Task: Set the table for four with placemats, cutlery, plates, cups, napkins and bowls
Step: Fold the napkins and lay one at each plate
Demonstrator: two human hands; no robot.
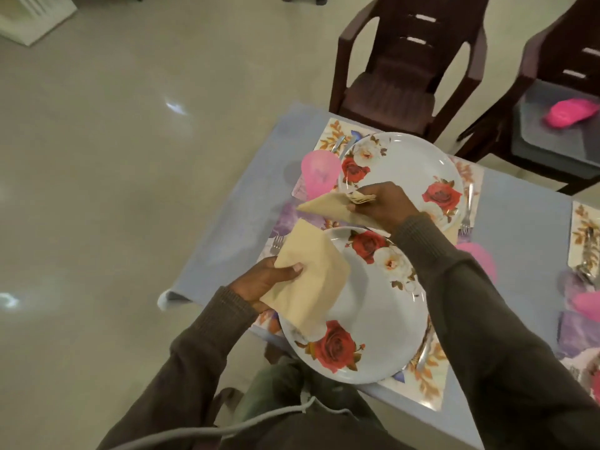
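My left hand (271, 279) grips a stack of cream napkins (311, 274) over the near rose-patterned plate (373, 323). My right hand (380, 201) pinches one folded cream napkin (328, 206) above the gap between the near plate and the far plate (409, 170). Both plates sit on floral placemats (425, 381). A pink cup (319, 172) stands left of the far plate. A fork (277, 241) lies left of the near plate and another fork (467, 209) right of the far plate. A second pink cup (480, 258) shows behind my right sleeve.
The table has a pale blue cloth (227, 228). Two dark brown plastic chairs (399, 69) stand at the far side; the right one holds a pink object (571, 112). Another placemat with cutlery (584, 241) and a pink cup (587, 303) lie at the right edge.
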